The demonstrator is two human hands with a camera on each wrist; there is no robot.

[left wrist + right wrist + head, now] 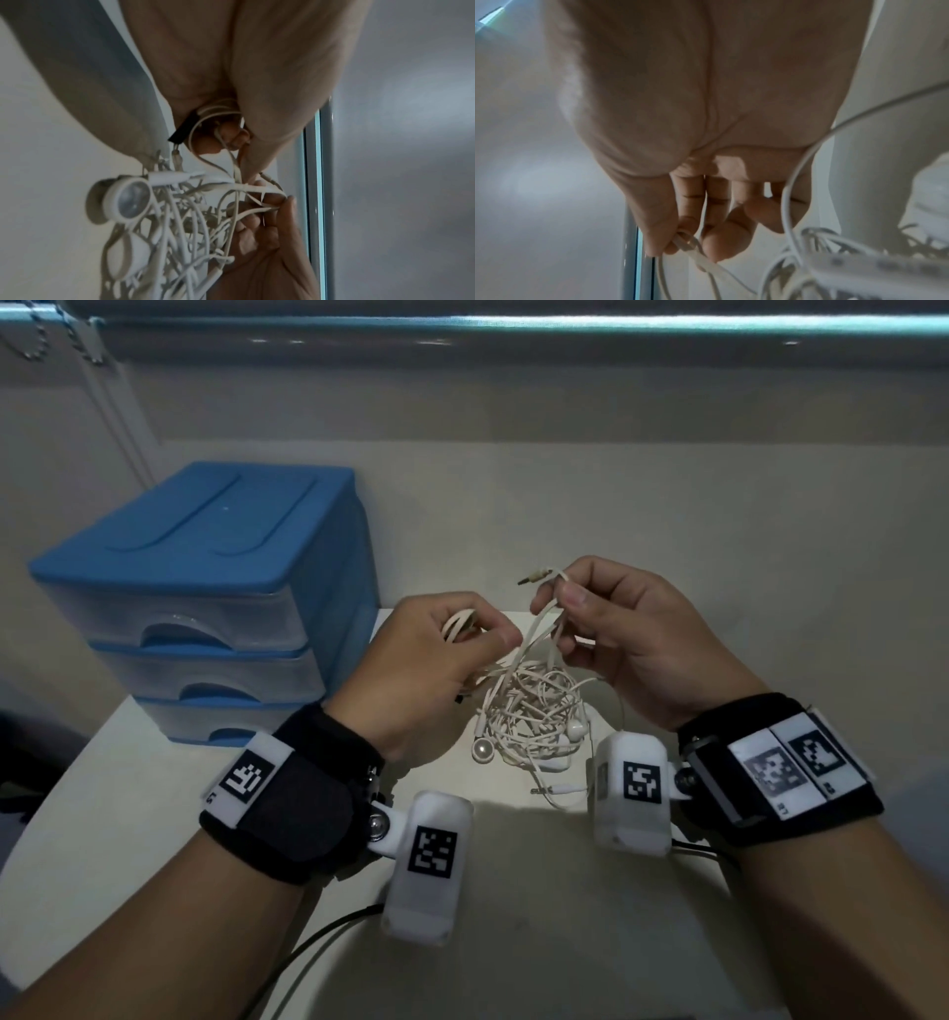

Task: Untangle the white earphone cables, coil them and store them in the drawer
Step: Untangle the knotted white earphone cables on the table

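A tangle of white earphone cables [531, 716] hangs between both hands above the white table [128, 814], its lower loops and an earbud [484, 749] near the surface. My left hand [436, 654] grips a small coil of cable [457, 626] in its curled fingers. My right hand [606, 629] pinches cable strands between thumb and fingers, and a jack plug [536, 577] sticks out to the left above them. In the left wrist view the earbud [128, 200] and the tangle [180, 233] hang below the palm. The right wrist view shows fingertips [670, 243] pinching a strand [706, 261].
A blue three-drawer plastic unit [205, 603] stands at the back left of the table, all drawers closed. A wall and a window blind rail [513, 325] lie behind. Dark cords [308, 947] trail off the table's near edge.
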